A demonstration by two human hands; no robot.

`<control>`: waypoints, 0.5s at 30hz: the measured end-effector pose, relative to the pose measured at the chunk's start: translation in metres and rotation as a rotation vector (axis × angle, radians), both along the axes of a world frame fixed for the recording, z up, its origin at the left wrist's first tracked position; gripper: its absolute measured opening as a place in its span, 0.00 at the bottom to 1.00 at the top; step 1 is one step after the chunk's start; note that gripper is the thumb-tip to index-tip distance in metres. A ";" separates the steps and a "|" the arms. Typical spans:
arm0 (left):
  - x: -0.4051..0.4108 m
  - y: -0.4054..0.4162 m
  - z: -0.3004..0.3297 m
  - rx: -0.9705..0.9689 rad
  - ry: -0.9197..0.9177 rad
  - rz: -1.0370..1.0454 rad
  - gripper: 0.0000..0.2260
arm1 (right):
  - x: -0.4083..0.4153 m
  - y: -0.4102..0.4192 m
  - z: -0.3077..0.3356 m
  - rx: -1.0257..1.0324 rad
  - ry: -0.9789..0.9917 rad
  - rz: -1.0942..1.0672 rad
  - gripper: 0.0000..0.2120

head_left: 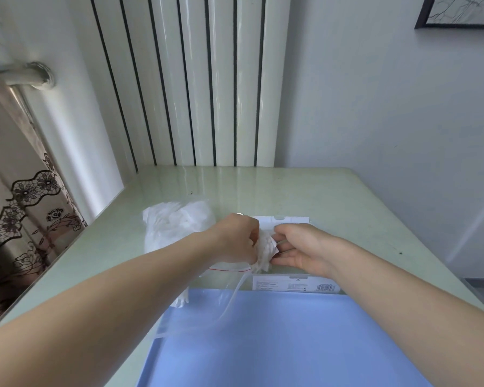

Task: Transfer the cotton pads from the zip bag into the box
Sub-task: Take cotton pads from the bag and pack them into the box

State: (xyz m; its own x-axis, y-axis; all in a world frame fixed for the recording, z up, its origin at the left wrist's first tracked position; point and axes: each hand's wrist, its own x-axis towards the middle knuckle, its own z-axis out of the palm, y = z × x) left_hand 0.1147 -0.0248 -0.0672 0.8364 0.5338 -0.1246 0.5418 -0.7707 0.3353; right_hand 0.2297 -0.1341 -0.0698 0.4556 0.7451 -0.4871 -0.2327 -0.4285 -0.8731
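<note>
My left hand (pixel 236 238) grips a stack of white cotton pads (pixel 264 254) at the middle of the table. My right hand (pixel 302 248) touches the same stack from the right, with its fingers against the pads. Beneath both hands lies the clear box (pixel 294 284) with a white label and barcode on its near wall. A clear zip bag (pixel 207 300) with a red seal line lies below my left wrist, partly over the blue mat. More white pads (pixel 176 222) sit in a loose pile to the left behind my left hand.
A blue mat (pixel 277 344) covers the near part of the pale green table (pixel 347 196). A white radiator (pixel 196 79) stands against the wall behind the table. A patterned curtain (pixel 20 208) hangs at the left beyond the table edge.
</note>
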 end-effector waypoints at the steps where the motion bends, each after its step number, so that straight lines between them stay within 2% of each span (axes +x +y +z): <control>1: 0.001 -0.002 -0.001 0.036 -0.001 -0.014 0.10 | 0.001 0.000 0.000 0.002 0.010 -0.016 0.14; 8: 0.012 -0.010 -0.007 0.226 0.036 -0.063 0.05 | -0.002 -0.001 -0.002 0.054 0.072 -0.051 0.15; 11: 0.014 -0.011 -0.009 0.182 0.031 -0.056 0.16 | -0.002 -0.001 -0.003 0.071 0.083 -0.065 0.14; 13: 0.013 -0.011 -0.003 0.086 0.063 -0.030 0.26 | -0.001 -0.003 -0.001 0.057 0.082 -0.060 0.15; 15: 0.010 -0.010 0.004 0.025 0.099 -0.011 0.31 | 0.001 -0.003 0.001 0.047 0.070 -0.061 0.16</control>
State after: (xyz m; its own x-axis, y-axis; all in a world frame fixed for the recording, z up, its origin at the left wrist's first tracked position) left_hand 0.1245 -0.0348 -0.0630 0.8263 0.5288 -0.1938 0.5631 -0.7841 0.2611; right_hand 0.2304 -0.1374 -0.0689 0.4668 0.7398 -0.4846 -0.3178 -0.3710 -0.8726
